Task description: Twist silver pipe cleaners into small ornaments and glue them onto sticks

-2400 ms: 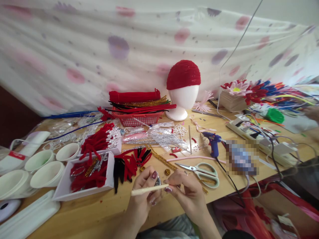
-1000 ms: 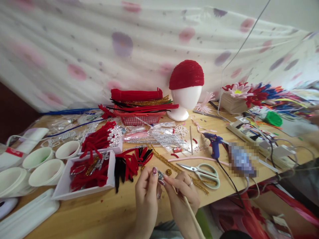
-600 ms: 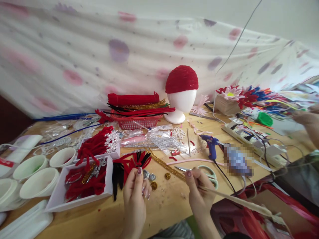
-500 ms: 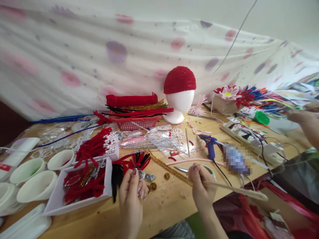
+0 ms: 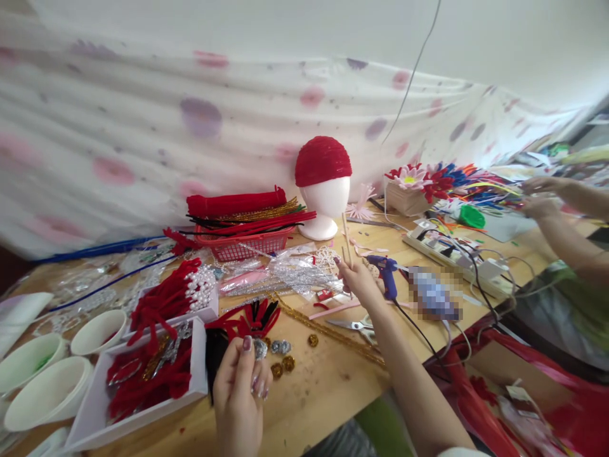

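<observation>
My left hand [image 5: 240, 381] is raised over the near table edge, fingers pinched on a small silver glitter piece [image 5: 259, 348]. My right hand [image 5: 358, 279] is stretched out over the middle of the table, closed on a thin wooden stick [image 5: 346, 238] that points up. It hovers beside a blue glue gun [image 5: 386, 273] and above clear bags of silver pipe cleaners [image 5: 304, 274]. Scissors [image 5: 354, 325] lie under my forearm. Small gold and silver rounds [image 5: 281, 355] lie on the wood near my left hand.
A white tray [image 5: 143, 406] of red pipe-cleaner pieces and white cups [image 5: 47, 387] stand at the left. A red basket [image 5: 245, 241] and a foam head with a red cap [image 5: 323, 184] are at the back. Another person's hands [image 5: 542, 197] work at the right by a power strip [image 5: 457, 257].
My hands were together at the table edge with the stick. The right hand has since swung out and reached forward with the stick; the left stayed, holding the silver piece. The view turned left.
</observation>
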A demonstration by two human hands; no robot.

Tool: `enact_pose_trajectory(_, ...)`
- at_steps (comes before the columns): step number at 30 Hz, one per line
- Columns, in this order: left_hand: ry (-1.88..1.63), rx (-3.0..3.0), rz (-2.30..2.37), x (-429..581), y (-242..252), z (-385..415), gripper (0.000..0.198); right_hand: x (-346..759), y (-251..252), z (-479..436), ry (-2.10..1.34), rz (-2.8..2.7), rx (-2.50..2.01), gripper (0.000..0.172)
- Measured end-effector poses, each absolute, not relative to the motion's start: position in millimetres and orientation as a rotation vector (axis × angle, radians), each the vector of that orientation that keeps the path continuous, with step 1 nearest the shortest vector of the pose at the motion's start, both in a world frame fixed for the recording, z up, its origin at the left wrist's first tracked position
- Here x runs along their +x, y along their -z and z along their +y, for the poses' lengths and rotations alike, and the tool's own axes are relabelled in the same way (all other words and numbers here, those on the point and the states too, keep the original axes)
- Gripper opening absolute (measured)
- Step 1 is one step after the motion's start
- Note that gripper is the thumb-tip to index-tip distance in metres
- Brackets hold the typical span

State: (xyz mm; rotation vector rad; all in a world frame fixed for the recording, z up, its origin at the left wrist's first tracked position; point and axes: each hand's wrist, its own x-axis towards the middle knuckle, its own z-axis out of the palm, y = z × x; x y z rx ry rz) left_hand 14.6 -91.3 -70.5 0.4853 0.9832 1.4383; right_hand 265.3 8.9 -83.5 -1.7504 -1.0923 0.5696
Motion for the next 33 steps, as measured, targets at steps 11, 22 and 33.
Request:
enact_pose_trajectory(11,-1.327,0.7,0.863,16.0,73.9,-94.8,0.049,247.3,59.3,-32.9,-0.204,-1.097,-1.69,0.023)
enact_pose_trajectory(22,-1.293,0.706,1.048,40.4,32.9,-108.7,0.055,164.2,50.3,-127.7,-0.042,-1.607,-1.049,0.033)
enact_pose_trajectory(33,-1.533,0.776,1.248,59.5,38.2,-111.5,0.053,152.5,71.7,-119.7,0.161,-1.581,-1.105,0.041)
